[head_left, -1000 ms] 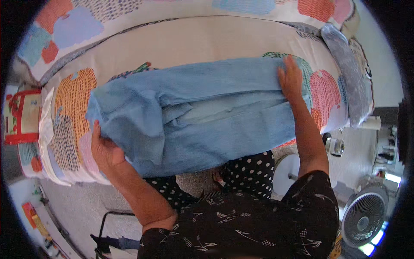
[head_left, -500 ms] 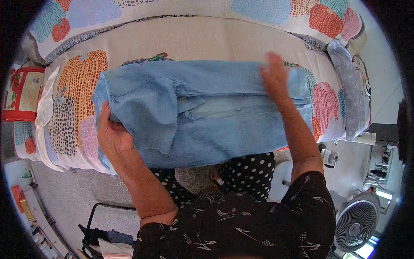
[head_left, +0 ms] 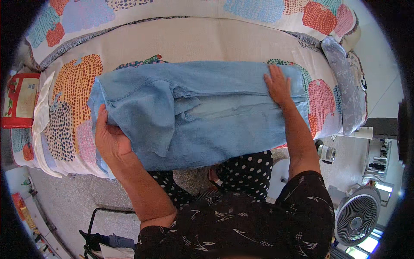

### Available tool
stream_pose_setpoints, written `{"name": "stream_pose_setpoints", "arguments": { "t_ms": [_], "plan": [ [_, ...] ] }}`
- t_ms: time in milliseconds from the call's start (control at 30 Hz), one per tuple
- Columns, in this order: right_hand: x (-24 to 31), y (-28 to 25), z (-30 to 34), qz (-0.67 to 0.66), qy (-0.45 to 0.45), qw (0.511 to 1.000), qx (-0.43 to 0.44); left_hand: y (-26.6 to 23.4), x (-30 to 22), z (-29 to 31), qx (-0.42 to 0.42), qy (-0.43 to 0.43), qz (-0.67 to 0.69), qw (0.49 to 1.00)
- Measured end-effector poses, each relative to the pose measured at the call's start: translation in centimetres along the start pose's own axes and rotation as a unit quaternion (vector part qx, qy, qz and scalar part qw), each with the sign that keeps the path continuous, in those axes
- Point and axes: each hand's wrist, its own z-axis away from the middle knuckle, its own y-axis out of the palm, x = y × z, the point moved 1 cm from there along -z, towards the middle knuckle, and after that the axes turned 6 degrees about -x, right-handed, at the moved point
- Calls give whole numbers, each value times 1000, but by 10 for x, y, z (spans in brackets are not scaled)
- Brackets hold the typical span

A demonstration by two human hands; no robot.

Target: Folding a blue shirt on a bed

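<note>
A light blue denim garment [head_left: 224,144] lies spread lengthwise across the seat in front of me. Its left part is bunched with a loose flap, and a long gap with paler cloth runs from its middle to the right. My left hand [head_left: 113,140] grips the garment's left edge, thumb on top and fingers partly hidden under the cloth. Near the right end, my right hand [head_left: 279,86] rests flat on the upper layer with its fingers stretched out. Whether the garment is trousers or a shirt, I cannot tell.
A patterned cream cover [head_left: 215,41] lies over the sofa under the garment. At the left end is a red-edged packet [head_left: 23,100] beside a white cloth [head_left: 42,116]. A grey cushion [head_left: 340,86] is at the right end. A fan [head_left: 355,222] stands on the lower right.
My right hand has come down from the garment's upper edge onto the cloth near its right end. My left hand still grips the left edge. The view has shifted slightly.
</note>
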Motion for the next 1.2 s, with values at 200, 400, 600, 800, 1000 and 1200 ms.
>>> {"name": "stream_pose_setpoints", "arguments": {
  "t_ms": [200, 400, 600, 800, 1000, 1200],
  "plan": [
    [-63, -1, -6, 89, 104, 991, 3, -9, 0, -8, 3, 1, -6, 1000],
    [-102, 7, -12, 82, 188, 979, -16, -4, -2, -2, 13, -22, 6, 1000],
    [-70, -5, -14, 19, 210, 977, 36, -7, -4, -5, 16, -20, 7, 1000],
    [30, -6, 19, 22, -6, 999, 34, -10, -6, -3, 23, -5, 12, 1000],
    [78, -7, 13, -26, 5, 1000, 16, -4, 2, 0, 40, 8, 27, 999],
    [169, 12, -5, -85, -113, 989, 43, 2, 2, 6, 50, -11, 53, 997]
  ]
}}
